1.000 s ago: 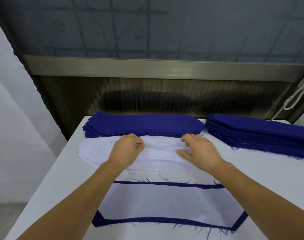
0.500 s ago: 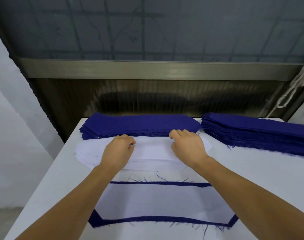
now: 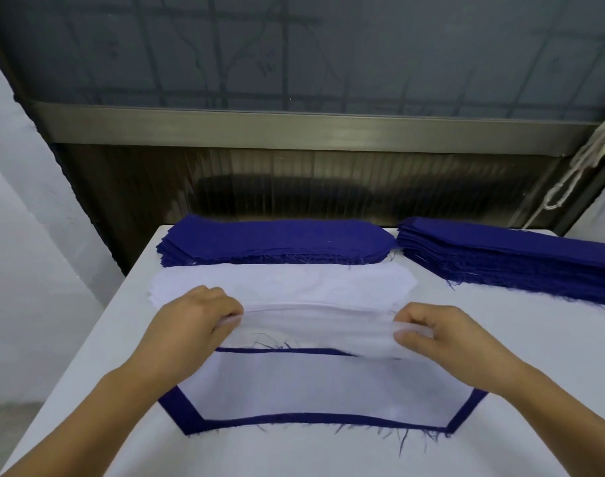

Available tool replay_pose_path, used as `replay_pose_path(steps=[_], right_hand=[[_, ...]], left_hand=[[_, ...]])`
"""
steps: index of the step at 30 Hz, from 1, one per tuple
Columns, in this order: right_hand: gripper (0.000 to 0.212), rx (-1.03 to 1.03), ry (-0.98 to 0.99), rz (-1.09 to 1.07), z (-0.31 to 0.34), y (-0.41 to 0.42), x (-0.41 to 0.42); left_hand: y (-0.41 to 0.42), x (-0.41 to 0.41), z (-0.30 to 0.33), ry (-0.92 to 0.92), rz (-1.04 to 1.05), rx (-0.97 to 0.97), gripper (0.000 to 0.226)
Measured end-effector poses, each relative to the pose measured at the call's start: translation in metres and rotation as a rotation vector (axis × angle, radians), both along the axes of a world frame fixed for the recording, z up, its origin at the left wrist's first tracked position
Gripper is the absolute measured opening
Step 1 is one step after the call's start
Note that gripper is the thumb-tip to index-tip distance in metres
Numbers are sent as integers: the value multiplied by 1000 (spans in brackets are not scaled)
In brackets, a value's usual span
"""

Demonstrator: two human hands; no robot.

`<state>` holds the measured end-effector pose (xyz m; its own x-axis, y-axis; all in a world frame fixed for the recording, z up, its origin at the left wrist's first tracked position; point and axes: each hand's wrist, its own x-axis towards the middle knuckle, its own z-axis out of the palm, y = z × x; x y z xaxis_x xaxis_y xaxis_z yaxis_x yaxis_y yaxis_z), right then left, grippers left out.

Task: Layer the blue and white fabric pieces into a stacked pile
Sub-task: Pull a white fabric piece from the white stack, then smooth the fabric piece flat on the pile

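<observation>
Both hands are pinching one thin white fabric piece (image 3: 314, 330) by its ends — left hand (image 3: 194, 325) w/ fingers curled round the left end, right hand (image 3: 442, 335) w/ thumb and fingers clamped on the right end. The piece is stretched betw. them, lifted just off the stack of white fabric pieces (image 3: 283, 284) behind it. It hangs over the far edge of the layered pile of white fabric on blue fabric (image 3: 314, 387), which shows a blue border w/ frayed threads. Just behind the white stack, touching it, sits a stack of dark blue curved fabric pieces (image 3: 277, 241). Right of the white stack, apart from it, lies a second stack of dark blue fabric strips (image 3: 521, 263) — all on a white table (image 3: 552, 342).
</observation>
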<state>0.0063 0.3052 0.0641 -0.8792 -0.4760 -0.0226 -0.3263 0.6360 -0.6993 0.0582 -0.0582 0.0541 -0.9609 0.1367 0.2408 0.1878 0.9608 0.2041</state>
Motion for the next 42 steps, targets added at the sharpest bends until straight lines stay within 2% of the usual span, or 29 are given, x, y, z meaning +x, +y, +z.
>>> replay_pose_path(steps=[3,5,7,10,11,13,15,18,21,29,37,42], right_hand=[[10,5,-254,42,6,21,4],[10,58,-223,9,4,27,1],[13,31,-91,-89,1,29,-2],[11,26,331,-208,-5,33,3],[9,52,498,-198,-8,36,6],[25,73,697,-99,-22,44,14],[46,87,699,-15,-44,52,25],[59,178,647,61,-73,60,38],[60,160,590,39,-82,61,42],[63,46,660,-37,-85,51,32],[56,79,704,-9,-93,45,32],[59,116,747,13,-95,45,30]], left_hand=[[-6,9,6,-313,-68,93,19],[-4,5,8,-451,-72,107,25],[3,-1,9,-372,-31,84,28],[15,-3,10,-8,36,155,19],[18,-1,10,101,32,150,15],[21,6,3,198,-36,77,17],[23,15,-13,192,-144,10,30],[27,30,-43,151,-217,3,42],[26,38,-59,129,-196,24,43],[11,38,-56,208,-125,85,48],[-5,45,-72,214,-86,64,47],[-9,41,-69,346,-73,38,31]])
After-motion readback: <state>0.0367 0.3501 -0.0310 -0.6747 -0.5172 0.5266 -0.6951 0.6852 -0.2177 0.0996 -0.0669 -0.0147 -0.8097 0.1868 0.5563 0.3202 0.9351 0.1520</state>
